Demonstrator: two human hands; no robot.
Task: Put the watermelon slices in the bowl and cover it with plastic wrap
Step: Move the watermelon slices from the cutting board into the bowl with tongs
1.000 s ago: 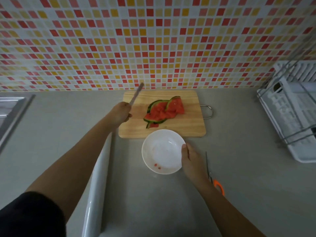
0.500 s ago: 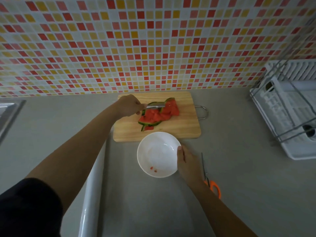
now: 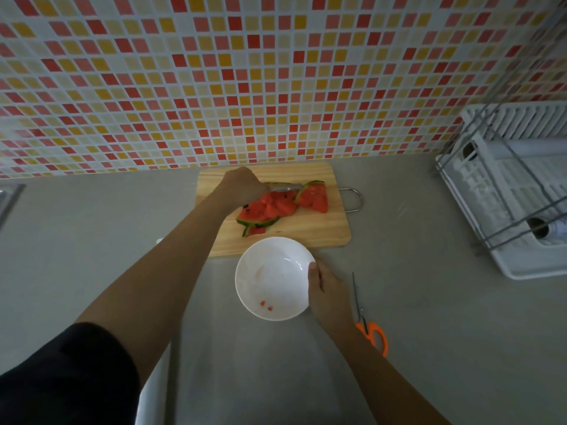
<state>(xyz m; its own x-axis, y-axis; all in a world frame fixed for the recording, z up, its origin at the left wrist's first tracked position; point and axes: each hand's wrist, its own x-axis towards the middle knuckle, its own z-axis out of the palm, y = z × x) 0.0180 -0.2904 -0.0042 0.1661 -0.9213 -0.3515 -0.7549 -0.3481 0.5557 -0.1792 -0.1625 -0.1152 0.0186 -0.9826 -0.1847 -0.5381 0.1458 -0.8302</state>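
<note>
Red watermelon slices (image 3: 276, 205) with green rind lie piled on a wooden cutting board (image 3: 316, 228) against the tiled wall. My left hand (image 3: 242, 185) is shut on a knife (image 3: 283, 187), its blade lying flat behind the pile. A white bowl (image 3: 273, 277) stands just in front of the board, holding only a few tiny red bits. My right hand (image 3: 325, 289) grips the bowl's right rim, thumb on the edge. A white roll (image 3: 153, 378), perhaps the plastic wrap, lies under my left arm, mostly hidden.
Orange-handled scissors (image 3: 368, 326) lie on the grey counter right of my right wrist. A white dish rack (image 3: 515, 191) with a wire frame stands at the far right. A sink edge (image 3: 9, 194) shows at the far left.
My left hand swung the knife from pointing up at the wall down to lie behind the watermelon pile. My right hand has stayed on the bowl's rim.
</note>
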